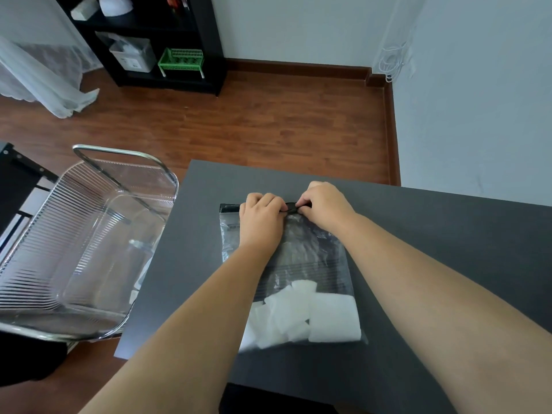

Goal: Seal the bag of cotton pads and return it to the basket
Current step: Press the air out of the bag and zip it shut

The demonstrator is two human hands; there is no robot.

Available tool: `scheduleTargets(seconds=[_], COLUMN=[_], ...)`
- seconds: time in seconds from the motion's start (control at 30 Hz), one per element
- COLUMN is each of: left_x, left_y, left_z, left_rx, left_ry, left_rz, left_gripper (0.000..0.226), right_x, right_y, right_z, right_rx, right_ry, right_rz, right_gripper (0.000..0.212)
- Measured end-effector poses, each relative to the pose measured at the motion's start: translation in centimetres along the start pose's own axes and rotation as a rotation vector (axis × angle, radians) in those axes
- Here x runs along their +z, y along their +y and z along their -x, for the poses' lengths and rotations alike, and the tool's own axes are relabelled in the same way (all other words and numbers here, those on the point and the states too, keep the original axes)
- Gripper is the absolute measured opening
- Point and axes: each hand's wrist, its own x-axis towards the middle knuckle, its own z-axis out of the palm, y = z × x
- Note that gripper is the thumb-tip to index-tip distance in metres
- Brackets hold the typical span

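Note:
A clear zip bag (310,258) lies flat on the dark grey table (433,234), its black zipper strip at the far end. White cotton pads (301,315) are bunched in its near end. My left hand (261,219) presses down on the bag's top edge, fingers at the zipper. My right hand (324,206) pinches the small black slider (291,208) on the strip, right beside the left fingers. The strip's left end (229,208) shows past my left hand. A clear ribbed plastic basket (74,249) with a chrome handle stands to the left of the table.
A black shelf unit (155,40) with a green crate and a white box stands on the wooden floor at the far left. A white curtain (38,85) hangs at the far left. A white wall runs along the right.

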Motion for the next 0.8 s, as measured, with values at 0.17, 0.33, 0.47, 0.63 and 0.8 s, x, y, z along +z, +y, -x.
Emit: scheduleTargets(seconds=[0.17,0.33,0.47,0.63,0.8], left_x=[0.4,0.5,0.6,0.8,0.5], left_y=[-0.1,-0.1,0.0,0.0,0.2], left_z=[0.4,0.4,0.2,0.1,0.2], left_rx=[0.047,0.067,0.057,0.04,0.04], left_ry=[0.018,0.01,-0.001,-0.025,-0.025], left_rz=[-0.058,-0.13,-0.121,-0.104,-0.101], left_gripper=[0.009,0.023,0.02,0.012,0.02], right_x=[0.5,1.2,1.5,1.5,1.7], right_y=[0.1,0.2,0.1,0.0,-0.1], right_z=[0.3,0.7,0.7,0.7,0.8], right_rx=[-0.11,-0.132,-0.117,-0.11,-0.089], right_ry=[0.066,0.143,0.173,0.179,0.2], right_rz=[0.132,0.17,0.153,0.163,0.177], right_gripper=[0.019,0.023,0.021,0.021,0.02])
